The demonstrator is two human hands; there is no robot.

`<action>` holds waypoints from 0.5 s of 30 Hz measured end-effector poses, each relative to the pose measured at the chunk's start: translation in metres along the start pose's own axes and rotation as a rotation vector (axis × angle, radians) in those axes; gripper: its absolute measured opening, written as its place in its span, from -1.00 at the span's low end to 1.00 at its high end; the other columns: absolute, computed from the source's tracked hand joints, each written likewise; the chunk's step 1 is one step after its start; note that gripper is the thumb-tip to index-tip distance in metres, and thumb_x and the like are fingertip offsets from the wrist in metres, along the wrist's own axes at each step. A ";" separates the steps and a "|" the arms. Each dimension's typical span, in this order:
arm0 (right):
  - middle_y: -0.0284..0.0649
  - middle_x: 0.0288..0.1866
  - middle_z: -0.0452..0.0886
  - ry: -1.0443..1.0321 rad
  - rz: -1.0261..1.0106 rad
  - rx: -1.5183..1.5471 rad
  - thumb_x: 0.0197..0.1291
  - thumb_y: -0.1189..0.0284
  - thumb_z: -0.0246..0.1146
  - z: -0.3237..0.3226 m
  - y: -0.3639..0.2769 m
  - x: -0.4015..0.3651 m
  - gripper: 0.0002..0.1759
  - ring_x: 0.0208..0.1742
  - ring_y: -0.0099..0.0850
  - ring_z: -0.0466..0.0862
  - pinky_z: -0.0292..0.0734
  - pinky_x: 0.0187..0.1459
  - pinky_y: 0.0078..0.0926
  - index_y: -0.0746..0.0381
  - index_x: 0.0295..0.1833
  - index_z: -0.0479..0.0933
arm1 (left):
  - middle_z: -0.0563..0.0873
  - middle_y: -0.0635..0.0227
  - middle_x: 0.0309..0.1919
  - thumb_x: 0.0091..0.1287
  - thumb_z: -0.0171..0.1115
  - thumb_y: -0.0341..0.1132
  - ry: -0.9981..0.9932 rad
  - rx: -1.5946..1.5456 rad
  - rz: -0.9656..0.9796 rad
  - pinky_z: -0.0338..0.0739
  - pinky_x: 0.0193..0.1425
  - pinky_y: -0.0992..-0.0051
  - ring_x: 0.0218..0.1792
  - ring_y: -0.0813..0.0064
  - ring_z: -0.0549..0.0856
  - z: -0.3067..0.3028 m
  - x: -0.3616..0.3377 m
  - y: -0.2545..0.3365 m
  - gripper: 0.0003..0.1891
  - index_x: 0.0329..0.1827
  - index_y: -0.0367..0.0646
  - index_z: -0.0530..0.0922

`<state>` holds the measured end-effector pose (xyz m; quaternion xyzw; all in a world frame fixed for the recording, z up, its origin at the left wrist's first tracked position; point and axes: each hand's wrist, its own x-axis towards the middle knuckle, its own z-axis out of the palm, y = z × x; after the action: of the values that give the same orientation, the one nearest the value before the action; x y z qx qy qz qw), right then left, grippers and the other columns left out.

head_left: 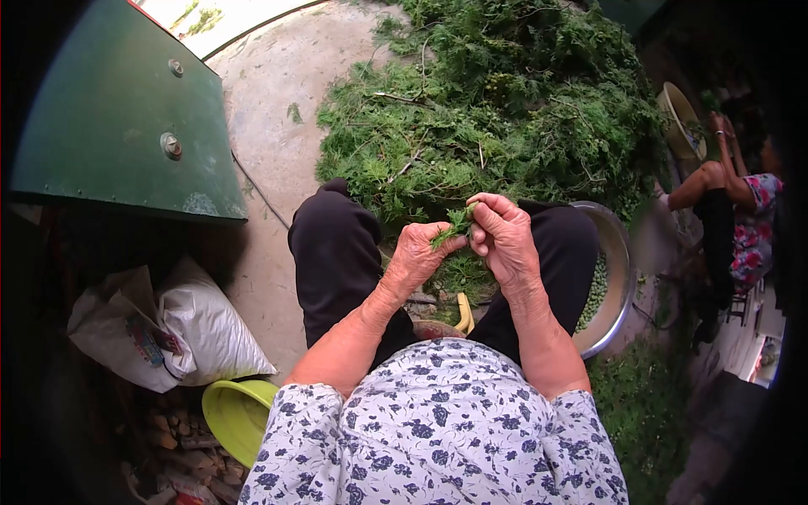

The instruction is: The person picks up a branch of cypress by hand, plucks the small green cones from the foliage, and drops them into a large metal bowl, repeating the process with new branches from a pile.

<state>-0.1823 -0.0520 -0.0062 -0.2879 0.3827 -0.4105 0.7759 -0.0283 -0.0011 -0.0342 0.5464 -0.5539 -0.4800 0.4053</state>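
Between my knees, my left hand [419,252] pinches a small green conifer sprig [454,229] between thumb and fingers. My right hand [503,236] is closed at the sprig's upper end, thumb against forefinger, with a bit of green at the tips. Whether that bit is a seed cone or a leaf tip is too small to tell. By my right knee stands a metal basin [621,286] with many small green cones [595,295] in it, partly hidden by my leg. A large heap of leafy conifer branches [497,109] lies in front of my knees.
A green metal box [126,118] stands at the left, above white sacks [210,324] and a yellow-green basin [236,417]. Split firewood [189,459] lies lower left. Another person [749,210] sits at the right beside a pale tub [680,122]. A yellow handle [464,313] shows between my legs.
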 end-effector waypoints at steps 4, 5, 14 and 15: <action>-0.24 -0.31 0.58 0.012 -0.200 0.035 0.25 0.47 0.17 -0.001 -0.028 -0.010 -0.80 -0.48 -0.58 0.54 0.41 -0.60 -0.72 0.36 -0.07 0.46 | 0.49 0.58 -0.66 0.20 0.30 -0.28 0.141 -0.336 -0.131 0.31 -0.51 0.60 -0.57 0.76 0.36 0.000 0.001 0.011 -0.79 -0.38 -0.27 0.58; -0.25 -0.30 0.57 0.039 -0.297 0.051 0.26 0.48 0.16 -0.001 -0.042 -0.016 -0.80 -0.48 -0.58 0.53 0.39 -0.59 -0.73 0.35 -0.06 0.46 | 0.52 0.63 -0.59 0.20 0.32 -0.28 0.174 -0.478 -0.235 0.35 -0.50 0.64 -0.55 0.78 0.43 -0.002 0.001 0.011 -0.82 -0.38 -0.23 0.59; -0.27 -0.13 0.53 1.003 -0.487 -0.703 0.16 0.53 0.20 -0.194 -0.088 -0.083 -0.66 -0.25 -0.52 0.54 0.45 -0.33 -0.62 0.26 0.09 0.46 | 0.65 0.45 -0.36 0.11 0.41 -0.34 0.493 -1.028 -0.339 0.55 -0.35 0.56 -0.44 0.57 0.60 -0.009 0.010 -0.005 -0.79 -0.25 -0.16 0.58; -0.27 -0.13 0.53 1.004 -0.485 -0.706 0.16 0.53 0.20 -0.227 -0.082 -0.092 -0.66 -0.25 -0.52 0.54 0.45 -0.33 -0.62 0.26 0.09 0.46 | 0.62 0.38 -0.22 0.06 0.45 -0.25 0.552 -0.996 -0.404 0.37 -0.03 0.41 -0.18 0.50 0.52 -0.009 0.013 -0.012 -0.70 -0.23 -0.19 0.57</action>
<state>-0.4390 -0.0441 -0.0345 -0.3770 0.7339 -0.5079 0.2476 -0.0180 -0.0137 -0.0455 0.4897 -0.0224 -0.5896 0.6419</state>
